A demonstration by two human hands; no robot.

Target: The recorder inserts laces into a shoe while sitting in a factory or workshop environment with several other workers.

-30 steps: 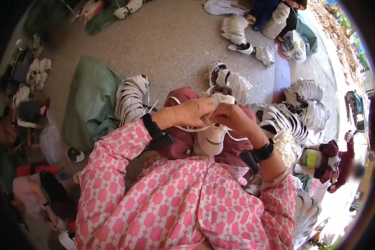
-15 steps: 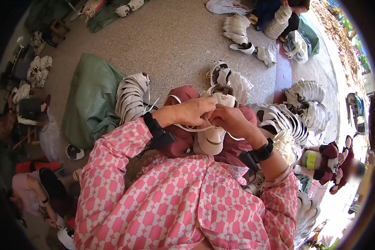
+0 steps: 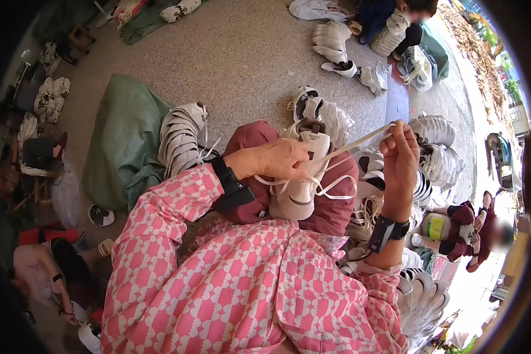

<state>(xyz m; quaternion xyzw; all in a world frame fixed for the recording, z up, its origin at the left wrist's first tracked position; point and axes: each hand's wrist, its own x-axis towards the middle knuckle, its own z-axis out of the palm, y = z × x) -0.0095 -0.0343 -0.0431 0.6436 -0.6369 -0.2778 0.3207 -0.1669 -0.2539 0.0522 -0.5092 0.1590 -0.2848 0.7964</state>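
A whitish sneaker (image 3: 294, 206) rests between my knees, its toe toward me and its dark-lined opening away from me. My left hand (image 3: 280, 158) is closed at the sneaker's left side by the lacing; its fingertips are partly hidden. Raised to the right, my right hand (image 3: 401, 150) pinches a cream shoelace (image 3: 360, 141), which runs taut from the lacing up to the fingers. Another loop of lace (image 3: 342, 192) hangs loose over my right knee, and some lace lies below my left hand.
Left of my knees stand a curved row of nested shoe uppers (image 3: 183, 133) and a green cloth (image 3: 121, 135). More shoes (image 3: 336, 121) sit just beyond the sneaker. Shoe stacks (image 3: 433, 130) crowd my right. Co-workers sit at the far right, right edge and lower left.
My right hand has moved from the sneaker out to the right and up, drawing the lace out straight. My left hand has stayed at the sneaker.
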